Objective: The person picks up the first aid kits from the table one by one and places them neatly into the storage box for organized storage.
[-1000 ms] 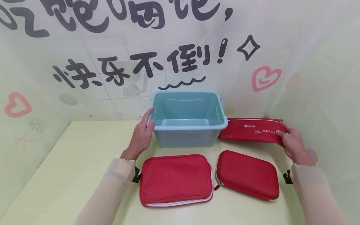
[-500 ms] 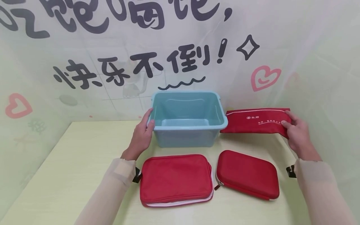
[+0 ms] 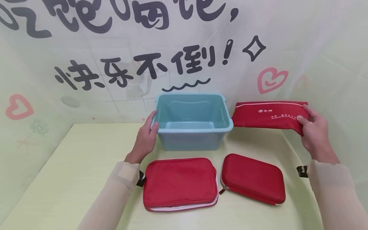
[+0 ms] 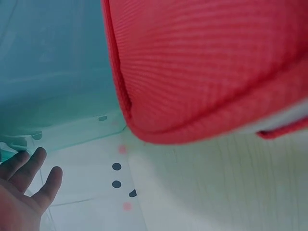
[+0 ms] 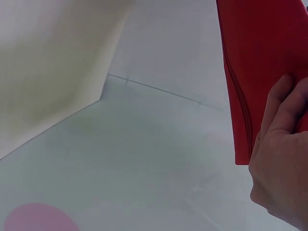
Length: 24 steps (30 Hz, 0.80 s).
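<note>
My right hand (image 3: 317,132) pinches the right end of a flat red pouch (image 3: 267,115) with white lettering, thumb on its printed face. The pouch hangs raised above the table, its left end beside the bin's right rim. In the right wrist view, fingers (image 5: 276,103) lie along the back of the pouch (image 5: 262,57). My left hand (image 3: 145,137) grips the left rim of a light blue plastic bin (image 3: 188,140), thumb outside. The bin stands upright with nothing seen inside. In the left wrist view, fingertips (image 4: 29,168) reach up to the bin's edge.
In front of the bin, a red fabric zip case (image 3: 179,182) with white edging lies on the pale table (image 3: 72,179). To its right is a red hard-shell zip case (image 3: 253,179) with a zipper pull. A printed curtain (image 3: 109,105) stands close behind the bin.
My right hand has raised the red pouch off the table, moving it up and to the right. My left hand and the bin have stayed in place.
</note>
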{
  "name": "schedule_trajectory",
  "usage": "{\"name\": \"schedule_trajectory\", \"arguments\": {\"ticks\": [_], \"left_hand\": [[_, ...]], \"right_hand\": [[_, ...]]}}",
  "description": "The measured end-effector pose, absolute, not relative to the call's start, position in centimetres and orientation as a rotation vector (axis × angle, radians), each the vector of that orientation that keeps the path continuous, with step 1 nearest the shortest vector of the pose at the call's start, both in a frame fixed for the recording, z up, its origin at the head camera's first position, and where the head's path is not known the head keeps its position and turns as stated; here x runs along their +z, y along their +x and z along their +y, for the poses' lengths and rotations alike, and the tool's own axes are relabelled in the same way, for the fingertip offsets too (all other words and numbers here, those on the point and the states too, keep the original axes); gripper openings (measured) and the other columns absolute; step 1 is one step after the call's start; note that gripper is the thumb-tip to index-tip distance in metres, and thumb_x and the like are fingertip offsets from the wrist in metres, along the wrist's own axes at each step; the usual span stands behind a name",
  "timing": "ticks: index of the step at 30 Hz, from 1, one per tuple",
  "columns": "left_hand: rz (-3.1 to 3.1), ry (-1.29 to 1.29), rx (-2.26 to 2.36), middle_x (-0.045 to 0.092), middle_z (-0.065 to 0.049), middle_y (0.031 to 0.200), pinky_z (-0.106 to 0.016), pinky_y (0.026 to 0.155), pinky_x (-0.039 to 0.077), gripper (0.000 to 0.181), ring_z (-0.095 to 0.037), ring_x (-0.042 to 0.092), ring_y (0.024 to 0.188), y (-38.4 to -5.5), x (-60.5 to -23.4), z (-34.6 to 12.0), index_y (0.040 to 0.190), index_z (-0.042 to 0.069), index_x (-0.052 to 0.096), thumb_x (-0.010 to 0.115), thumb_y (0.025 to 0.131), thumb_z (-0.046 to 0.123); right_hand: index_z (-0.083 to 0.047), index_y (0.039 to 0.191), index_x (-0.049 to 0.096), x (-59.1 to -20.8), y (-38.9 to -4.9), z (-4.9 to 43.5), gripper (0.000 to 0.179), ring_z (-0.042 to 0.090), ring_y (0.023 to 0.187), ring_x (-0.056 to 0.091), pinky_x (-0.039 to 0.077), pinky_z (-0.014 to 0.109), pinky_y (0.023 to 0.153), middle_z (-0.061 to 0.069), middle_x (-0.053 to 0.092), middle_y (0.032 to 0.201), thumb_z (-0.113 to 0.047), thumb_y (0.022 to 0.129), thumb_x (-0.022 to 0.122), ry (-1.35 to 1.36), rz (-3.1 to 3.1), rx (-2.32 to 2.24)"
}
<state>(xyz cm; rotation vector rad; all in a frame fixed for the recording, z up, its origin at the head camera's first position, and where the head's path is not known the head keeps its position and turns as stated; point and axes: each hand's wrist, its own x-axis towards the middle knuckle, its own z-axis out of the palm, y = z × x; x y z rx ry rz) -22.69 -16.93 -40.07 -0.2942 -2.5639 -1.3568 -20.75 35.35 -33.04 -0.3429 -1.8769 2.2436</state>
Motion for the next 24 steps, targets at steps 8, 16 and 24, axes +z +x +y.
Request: {"name": "schedule_trajectory", "arguments": {"ticks": [8, 16, 24], "left_hand": [[-2.558, -0.297, -1.361, 0.035, -0.007, 0.159, -0.058, 0.106, 0.039, 0.057, -0.033, 0.04, 0.141, -22.7, -40.1, -16.9, 0.159, 0.027, 0.022, 0.033, 0.106, 0.041], [-2.558, -0.282, -1.358, 0.033, -0.005, 0.16, -0.058, 0.105, 0.04, 0.058, -0.033, 0.039, 0.142, -22.8, -40.4, -17.0, 0.159, 0.029, 0.021, 0.033, 0.105, 0.045], [-2.551, -0.284, -1.368, 0.032, -0.004, 0.16, -0.057, 0.105, 0.04, 0.058, -0.033, 0.038, 0.142, -22.7, -40.4, -17.1, 0.159, 0.03, 0.021, 0.033, 0.105, 0.046]], "right_hand": [[-0.03, 0.156, 0.032, -31.4, -20.4, 35.3, 0.081, 0.006, 0.119, 0.04, 0.055, 0.017, 0.072, -0.007, 0.026, 0.153, -0.024, 0.086, 0.073, -0.333, -1.762, 2.288], [-0.032, 0.153, 0.039, -30.1, -19.9, 35.4, 0.079, 0.005, 0.125, 0.039, 0.055, 0.019, 0.077, -0.011, 0.026, 0.154, -0.02, 0.084, 0.076, -0.324, -1.638, 2.342], [-0.032, 0.15, 0.045, -29.0, -20.0, 34.2, 0.072, 0.007, 0.129, 0.039, 0.054, 0.022, 0.082, -0.011, 0.028, 0.155, -0.017, 0.086, 0.074, -0.304, -1.558, 2.345]]}}
